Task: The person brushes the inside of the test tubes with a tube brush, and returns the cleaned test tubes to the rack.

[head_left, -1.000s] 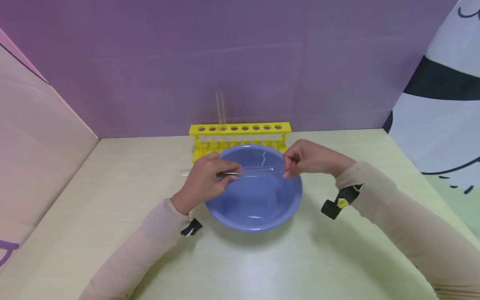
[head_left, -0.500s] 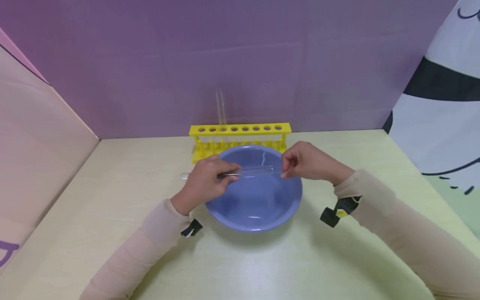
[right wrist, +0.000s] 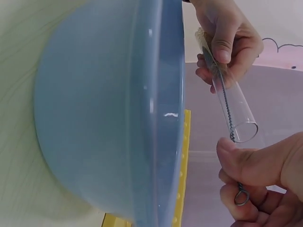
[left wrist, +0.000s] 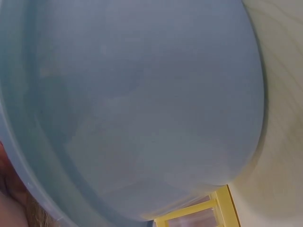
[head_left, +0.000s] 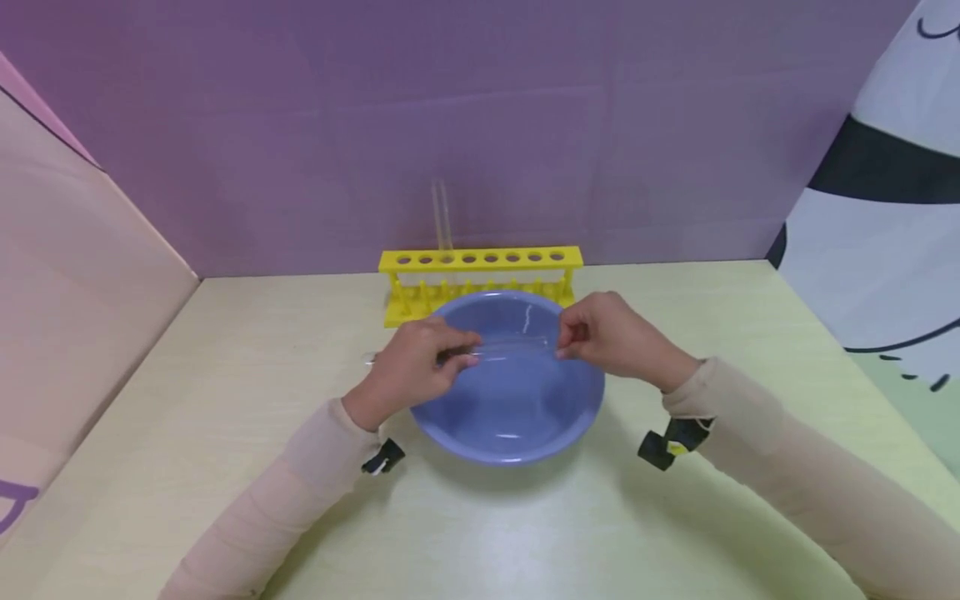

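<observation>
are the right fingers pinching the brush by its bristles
No, the right fingers pinch the twisted wire near its loop.

In the head view the left hand (head_left: 412, 354) covers the middle of the test tube (right wrist: 240, 109), and the wire of the tube brush (right wrist: 228, 109) is basically too thin to spot there. The basin (head_left: 510, 408) blocks the near right part of the yellow test tube rack (head_left: 480, 260) — can't tell if it holds water. Left wrist cam chops that hand at the left edge; right hand (right wrist: 260, 182) runs off the right wrist view.
</observation>
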{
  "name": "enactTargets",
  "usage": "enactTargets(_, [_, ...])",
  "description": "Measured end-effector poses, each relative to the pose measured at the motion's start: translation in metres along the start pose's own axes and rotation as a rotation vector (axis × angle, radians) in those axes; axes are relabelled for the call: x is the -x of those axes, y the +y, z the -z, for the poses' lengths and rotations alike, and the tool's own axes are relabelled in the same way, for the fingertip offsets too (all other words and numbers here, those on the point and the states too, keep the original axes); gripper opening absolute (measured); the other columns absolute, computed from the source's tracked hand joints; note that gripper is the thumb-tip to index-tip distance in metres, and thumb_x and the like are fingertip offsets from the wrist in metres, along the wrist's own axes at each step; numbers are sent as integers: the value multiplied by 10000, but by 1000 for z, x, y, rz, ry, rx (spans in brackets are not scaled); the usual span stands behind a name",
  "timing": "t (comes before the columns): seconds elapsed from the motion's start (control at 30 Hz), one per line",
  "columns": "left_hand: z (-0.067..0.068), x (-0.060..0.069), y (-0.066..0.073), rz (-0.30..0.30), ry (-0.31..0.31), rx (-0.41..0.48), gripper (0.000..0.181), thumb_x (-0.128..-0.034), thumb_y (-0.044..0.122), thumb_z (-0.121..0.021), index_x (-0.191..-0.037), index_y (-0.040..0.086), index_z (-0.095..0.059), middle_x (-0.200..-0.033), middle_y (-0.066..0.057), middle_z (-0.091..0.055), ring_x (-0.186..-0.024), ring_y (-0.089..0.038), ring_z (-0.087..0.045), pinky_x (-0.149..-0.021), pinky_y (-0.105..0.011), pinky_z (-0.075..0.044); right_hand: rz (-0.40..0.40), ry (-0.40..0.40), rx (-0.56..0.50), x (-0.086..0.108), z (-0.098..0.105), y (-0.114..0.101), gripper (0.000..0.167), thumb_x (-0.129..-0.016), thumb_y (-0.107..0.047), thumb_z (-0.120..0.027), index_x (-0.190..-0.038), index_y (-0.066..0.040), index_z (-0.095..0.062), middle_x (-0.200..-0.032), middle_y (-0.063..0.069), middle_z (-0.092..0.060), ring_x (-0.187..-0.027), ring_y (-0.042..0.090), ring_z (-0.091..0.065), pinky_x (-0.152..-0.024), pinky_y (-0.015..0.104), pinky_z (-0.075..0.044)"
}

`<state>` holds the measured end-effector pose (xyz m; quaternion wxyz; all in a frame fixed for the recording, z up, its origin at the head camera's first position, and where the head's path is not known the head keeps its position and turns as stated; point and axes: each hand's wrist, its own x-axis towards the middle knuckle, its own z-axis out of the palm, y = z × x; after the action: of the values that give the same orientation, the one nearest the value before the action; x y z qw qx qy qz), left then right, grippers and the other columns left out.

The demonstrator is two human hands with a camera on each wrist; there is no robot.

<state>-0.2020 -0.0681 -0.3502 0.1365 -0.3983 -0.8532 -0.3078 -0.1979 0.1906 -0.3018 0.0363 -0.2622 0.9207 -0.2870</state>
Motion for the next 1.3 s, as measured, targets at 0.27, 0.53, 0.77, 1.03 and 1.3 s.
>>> enactTargets(0.27, [1, 0, 0, -8, -54, 18, 168, -853, 85, -687, -990, -6, -718, -822, -53, -692, -669, -109, -566, -602, -207, -478, 61, 66, 25, 4, -7, -7, 235, -738, 122, -695, -625, -72, -624, -675, 3, -668, -628, 101, -611, -574, 238, -518])
enactTargets(0.53, [5, -2, 2, -10, -106, 43, 167, -882, 85, -650, -1012, 0, -712, -833, -41, -693, -658, -89, -557, -621, -217, -485, 131, 201, 113, 10, -16, -13, 242, -718, 136, -683, -633, -87, -642, -678, -1, -661, -650, 132, -635, -608, 274, -536])
enactTargets(0.77, [8, -2, 3, 12, -130, 84, 166, -888, 63, -630, -1017, -4, -709, -854, -52, -706, -652, -68, -577, -620, -201, -495, 174, 306, 226, 15, -23, -19, 242, -701, 146, -664, -634, -85, -647, -680, 13, -638, -669, 170, -622, -611, 290, -524])
enactTargets(1.03, [8, -2, 2, 3, -161, 107, 171, -893, 66, -625, -1022, -16, -703, -843, -49, -705, -643, -56, -570, -617, -198, -493, 211, 320, 261, 18, -24, -17, 240, -688, 147, -690, -641, -84, -651, -680, 16, -639, -663, 170, -619, -601, 278, -519])
enactTargets(1.3, [9, -3, 4, 5, -185, 105, 182, -904, 87, -616, -1036, -9, -698, -850, -46, -704, -640, -48, -560, -621, -204, -488, 236, 292, 195, 21, -18, -9, 167, -708, 48, -775, -682, -97, -696, -706, -11, -664, -660, 134, -637, -610, 266, -525])
